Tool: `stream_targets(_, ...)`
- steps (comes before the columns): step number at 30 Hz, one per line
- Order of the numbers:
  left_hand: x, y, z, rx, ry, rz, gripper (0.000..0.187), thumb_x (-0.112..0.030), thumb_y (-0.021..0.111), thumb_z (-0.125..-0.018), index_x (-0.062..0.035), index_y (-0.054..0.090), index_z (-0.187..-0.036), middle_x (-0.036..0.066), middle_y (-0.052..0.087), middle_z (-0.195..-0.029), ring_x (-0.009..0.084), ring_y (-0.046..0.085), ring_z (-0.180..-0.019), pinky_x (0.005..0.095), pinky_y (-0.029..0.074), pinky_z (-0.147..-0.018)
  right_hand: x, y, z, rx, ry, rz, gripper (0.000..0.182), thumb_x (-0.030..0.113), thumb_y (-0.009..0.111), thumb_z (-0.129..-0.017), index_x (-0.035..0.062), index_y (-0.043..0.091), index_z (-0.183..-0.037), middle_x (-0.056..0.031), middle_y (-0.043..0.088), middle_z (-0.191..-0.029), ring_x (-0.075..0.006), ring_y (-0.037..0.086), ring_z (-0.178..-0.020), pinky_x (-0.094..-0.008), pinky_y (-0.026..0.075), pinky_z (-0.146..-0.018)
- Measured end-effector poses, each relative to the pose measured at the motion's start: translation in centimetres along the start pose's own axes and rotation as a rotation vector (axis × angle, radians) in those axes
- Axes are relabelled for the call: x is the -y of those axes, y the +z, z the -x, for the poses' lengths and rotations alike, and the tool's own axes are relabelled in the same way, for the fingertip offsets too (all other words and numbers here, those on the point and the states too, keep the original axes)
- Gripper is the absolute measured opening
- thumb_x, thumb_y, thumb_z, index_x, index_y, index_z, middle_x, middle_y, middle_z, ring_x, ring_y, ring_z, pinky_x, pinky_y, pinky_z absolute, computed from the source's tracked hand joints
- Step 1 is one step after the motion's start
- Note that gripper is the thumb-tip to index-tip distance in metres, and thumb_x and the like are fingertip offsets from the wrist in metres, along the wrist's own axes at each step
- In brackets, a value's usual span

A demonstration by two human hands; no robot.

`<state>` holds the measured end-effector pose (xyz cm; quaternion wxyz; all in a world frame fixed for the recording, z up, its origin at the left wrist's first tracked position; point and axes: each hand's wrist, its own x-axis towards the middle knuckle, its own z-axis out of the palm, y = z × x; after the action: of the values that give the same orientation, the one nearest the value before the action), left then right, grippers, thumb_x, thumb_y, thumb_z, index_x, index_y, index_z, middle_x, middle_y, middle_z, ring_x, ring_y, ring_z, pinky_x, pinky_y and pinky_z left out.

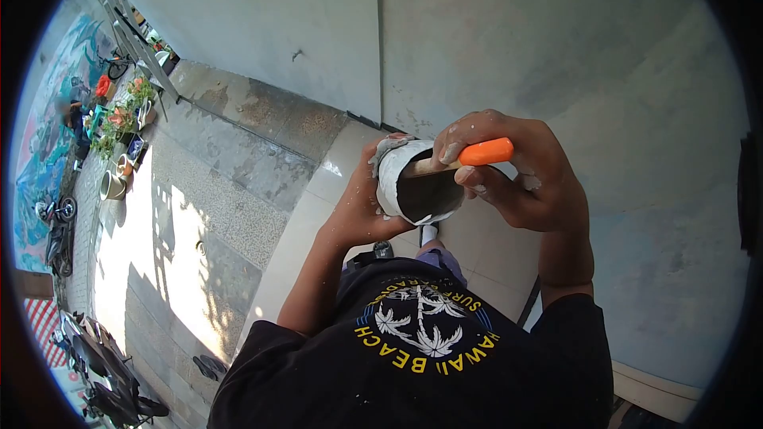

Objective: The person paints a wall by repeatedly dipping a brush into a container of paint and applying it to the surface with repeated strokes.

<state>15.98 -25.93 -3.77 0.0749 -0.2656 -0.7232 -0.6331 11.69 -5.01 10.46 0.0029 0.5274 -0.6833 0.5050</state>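
My left hand (pixel 367 199) is wrapped around the side of a round, paint-smeared can (pixel 389 179), holding it tilted in front of my chest. White and grey smears coat the can's rim and outside, and its inside looks dark. Between the fingers and thumb of my right hand (pixel 520 167) is a wooden-handled tool with an orange end (pixel 486 152). Its shaft reaches into the can's mouth; the working end is hidden inside, so its kind cannot be made out. Pale splashes of paint or filler mark both hands.
A pale wall (pixel 556 48) with patchy areas stands close ahead and to the right. At the far left are a ladder (pixel 139 40), potted plants (pixel 119 123) and parked motorcycles (pixel 103 365). Sandals (pixel 210 367) lie on the paving. Light tiles (pixel 318 191) form the floor under me.
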Motion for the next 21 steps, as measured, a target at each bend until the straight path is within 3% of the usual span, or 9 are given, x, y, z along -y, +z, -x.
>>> stream_targets(5,-0.4,-0.1,0.0,0.04,-0.033,0.046,0.111,-0.018,0.089,-0.061,-0.0096,0.016,-0.145,0.014,0.048,-0.133,0.0257,0.05,-0.126,0.0397,0.04,-0.105,0.4,0.5,-0.4,0.039,0.094,0.012,0.013,0.013,0.065,-0.091,0.0015,0.063,-0.097,-0.0113,0.068,-0.089,-0.0238,0.069,-0.087,-0.0349,0.054,-0.08)
stream_targets(8,-0.1,-0.2,-0.1,0.045,-0.019,-0.006,0.112,-0.018,0.089,-0.061,-0.0091,0.015,-0.145,0.014,0.049,-0.133,0.0257,0.051,-0.126,0.0396,0.041,-0.105,0.5,0.1,-0.4,-0.004,0.031,0.04,0.014,0.014,0.064,-0.092,0.0015,0.063,-0.098,-0.0097,0.067,-0.087,-0.0203,0.068,-0.08,-0.0318,0.053,-0.073)
stream_targets(10,0.2,-0.1,0.1,0.047,-0.024,-0.024,0.112,-0.018,0.089,-0.062,-0.0089,0.015,-0.145,0.015,0.049,-0.133,0.0257,0.051,-0.126,0.0394,0.041,-0.105,1.1,0.0,-0.4,-0.071,0.105,-0.044,0.014,0.015,0.063,-0.093,0.0017,0.062,-0.098,-0.0086,0.067,-0.085,-0.0158,0.065,-0.071,-0.0282,0.052,-0.066)
stream_targets(13,0.3,-0.2,0.3,0.058,-0.099,0.029,0.11,-0.019,0.088,-0.063,-0.0087,0.016,-0.145,0.015,0.05,-0.132,0.0258,0.051,-0.126,0.0393,0.041,-0.104,0.4,0.6,-0.7,-0.021,0.065,0.045,0.014,0.016,0.062,-0.094,0.0029,0.062,-0.097,-0.0086,0.067,-0.085,-0.0123,0.062,-0.063,-0.0246,0.049,-0.055)
stream_targets(21,-0.2,-0.6,0.0,0.018,-0.005,-0.043,0.108,-0.018,0.089,-0.062,-0.0098,0.018,-0.144,0.014,0.05,-0.132,0.0252,0.052,-0.124,0.0395,0.042,-0.104,1.3,0.3,-0.7,-0.07,0.114,-0.012,0.016,0.018,0.06,-0.096,0.0023,0.062,-0.095,-0.008,0.067,-0.088,-0.0091,0.058,-0.06,-0.0226,0.046,-0.052)
